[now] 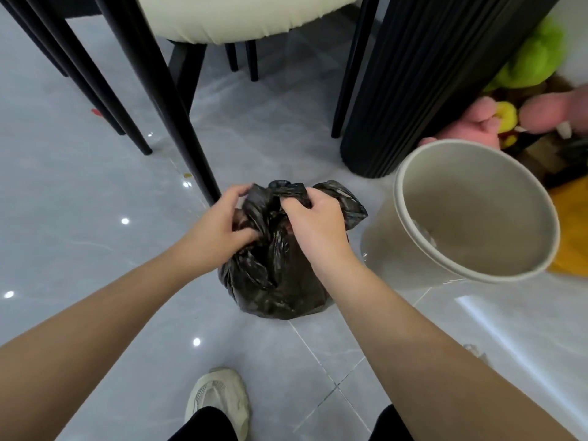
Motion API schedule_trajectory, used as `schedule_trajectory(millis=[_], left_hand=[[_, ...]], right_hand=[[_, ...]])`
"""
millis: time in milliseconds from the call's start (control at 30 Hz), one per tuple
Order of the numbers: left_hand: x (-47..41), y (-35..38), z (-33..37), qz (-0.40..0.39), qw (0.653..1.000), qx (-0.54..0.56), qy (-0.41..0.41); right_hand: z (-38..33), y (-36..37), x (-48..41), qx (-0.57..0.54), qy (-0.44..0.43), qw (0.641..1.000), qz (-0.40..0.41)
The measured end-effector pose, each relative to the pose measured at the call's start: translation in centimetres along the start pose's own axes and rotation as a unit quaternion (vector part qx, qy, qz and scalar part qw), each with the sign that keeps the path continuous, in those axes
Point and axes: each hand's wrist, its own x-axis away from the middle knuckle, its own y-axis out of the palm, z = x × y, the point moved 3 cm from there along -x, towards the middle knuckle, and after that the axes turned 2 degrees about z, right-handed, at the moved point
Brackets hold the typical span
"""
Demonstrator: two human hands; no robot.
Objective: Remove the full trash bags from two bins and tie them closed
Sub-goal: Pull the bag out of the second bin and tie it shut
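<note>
A full black trash bag (273, 281) sits on the grey tiled floor in the middle of the head view. My left hand (222, 222) grips a gathered flap of the bag's top on its left side. My right hand (315, 222) pinches another bunched flap at the top right. The bag's mouth is drawn together between the two hands. Just right of the bag stands a beige round bin (413, 237), with no bag in it and a little clear plastic at its bottom.
Black chair legs (178, 116) slant down close behind the bag at left. A ribbed black table column (423, 90) stands behind the bin. Plush toys (534, 65) lie at far right. My pale shoe (219, 402) is on the floor below the bag.
</note>
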Motion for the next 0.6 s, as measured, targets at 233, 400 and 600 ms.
schedule_trajectory(millis=[233, 400, 600], left_hand=[[-1.8, 3.0, 0.5, -0.064, 0.997, -0.049, 0.014], [-1.0, 2.8, 0.3, -0.078, 0.997, 0.001, 0.014], [-0.5, 4.3, 1.4, -0.022, 0.978, -0.194, 0.070]], right_hand=[[0.1, -0.5, -0.2, 0.051, -0.064, 0.996, -0.044], [0.1, -2.3, -0.4, -0.035, -0.024, 0.993, -0.110], [-0.3, -2.2, -0.2, -0.130, 0.040, 0.980, -0.149]])
